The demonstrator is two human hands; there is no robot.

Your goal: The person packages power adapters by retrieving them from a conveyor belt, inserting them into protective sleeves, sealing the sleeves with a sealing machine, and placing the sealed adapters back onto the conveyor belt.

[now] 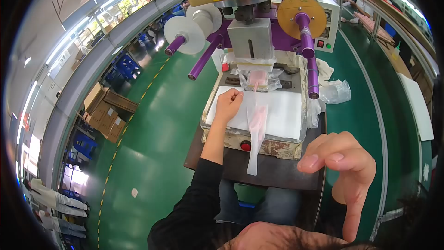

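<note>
My left hand is closed on the left part of the white sheet before the machine; what its fingers hold, if anything, is hidden. Just right of it lies a long translucent strip with pink parts, running over the sheet's front edge. A pink piece sits on the block under the metal press head, with clear film around it. My right hand is raised close to the camera at the lower right, fingers apart and bent, touching nothing.
Purple rods and reels stick out of the machine. A red button is on the base front. Clear plastic hangs at the right. Cardboard boxes stand on the floor at left. People are partly visible farther off.
</note>
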